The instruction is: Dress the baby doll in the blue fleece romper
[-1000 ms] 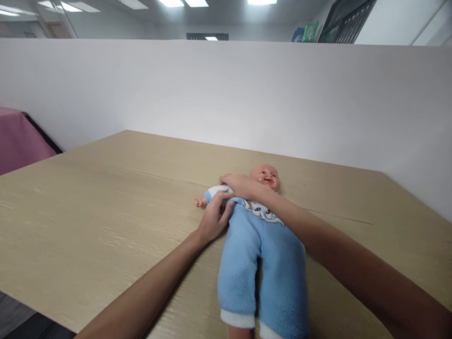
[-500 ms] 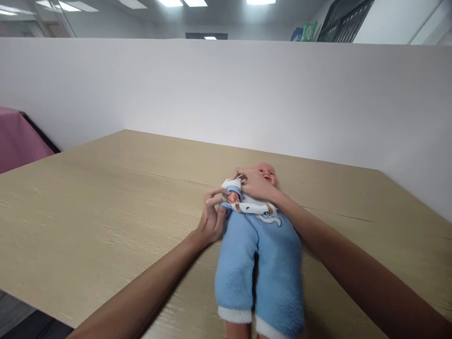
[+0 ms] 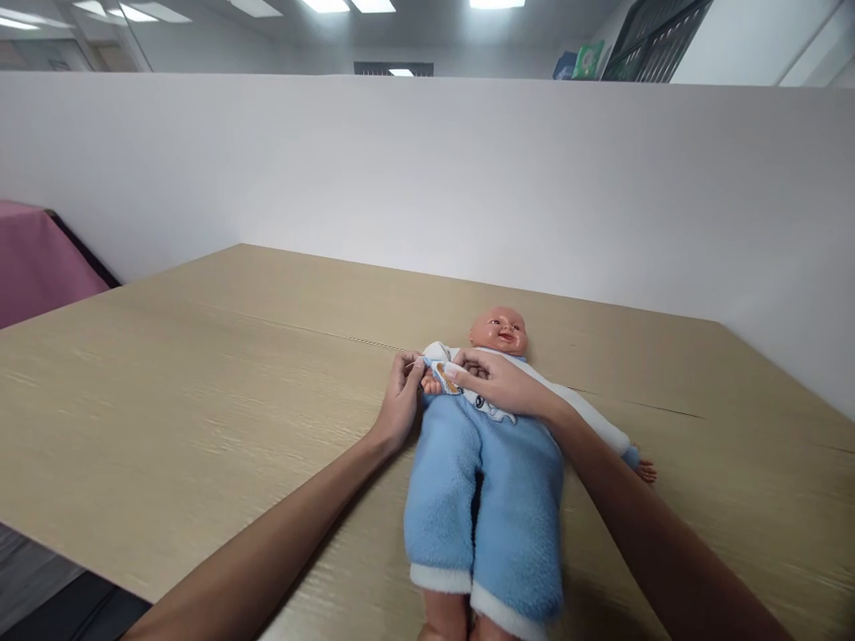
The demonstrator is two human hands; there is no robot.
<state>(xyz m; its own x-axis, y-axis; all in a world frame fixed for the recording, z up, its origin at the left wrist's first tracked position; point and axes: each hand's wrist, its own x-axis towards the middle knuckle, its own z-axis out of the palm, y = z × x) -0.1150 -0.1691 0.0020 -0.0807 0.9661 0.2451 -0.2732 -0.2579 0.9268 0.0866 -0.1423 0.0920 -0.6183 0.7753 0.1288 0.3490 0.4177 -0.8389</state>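
A baby doll lies on its back on the table, head away from me. It wears fuzzy blue trousers with white hems and a white top with blue cuffs. At the waist is a white printed patch with an animal figure. My left hand pinches the blue-edged cloth beside the doll's small hand. Across the doll's belly, my right hand has its fingers closed on the white printed cloth at the waist. The doll's other arm stretches out to the right, partly behind my forearm.
The wood-patterned tabletop has a seam running across it. A white partition stands behind it. Pink cloth shows at the far left, and a green package is visible above the partition.
My right hand has moved down from the doll's chest to the printed waist cloth, uncovering the doll's face. My left hand has risen slightly, and its fingers have closed on the cloth edge.
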